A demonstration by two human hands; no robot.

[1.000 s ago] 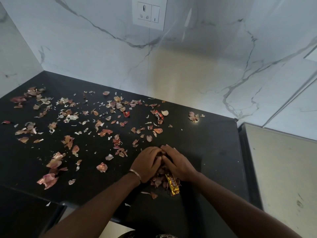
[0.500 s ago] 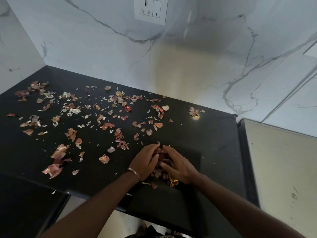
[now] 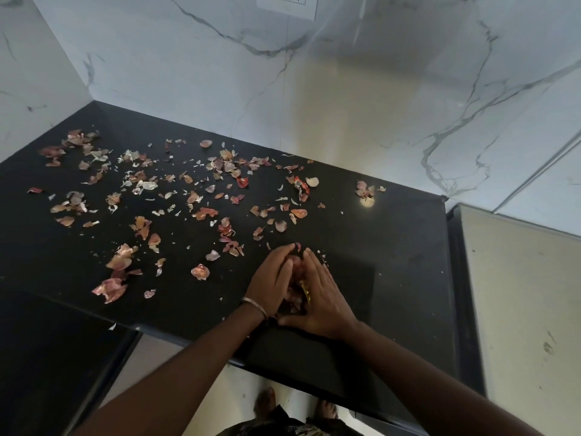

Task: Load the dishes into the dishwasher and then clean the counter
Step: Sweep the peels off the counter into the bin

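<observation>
On the black counter (image 3: 393,262) my left hand (image 3: 270,278) and my right hand (image 3: 323,300) stand on edge, facing each other, fingers fairly straight. Between the palms they press a small heap of onion peels (image 3: 295,276) and a gold wrapper (image 3: 305,288); most of the heap is hidden by the hands. My left wrist wears a metal bangle. The hands sit close to the counter's front edge. Many more dry pink and orange peels (image 3: 141,223) lie scattered over the left and middle of the counter.
A crumpled red wrapper (image 3: 301,186) lies among the peels near the back. Marble walls close off the counter at the back and left, with a socket plate (image 3: 287,6) above. A beige surface (image 3: 518,309) adjoins on the right. Bare feet (image 3: 267,401) show below the edge.
My hands have closed in on the heap, so the gold wrapper is now mostly hidden between the palms. The scattered peels have not moved.
</observation>
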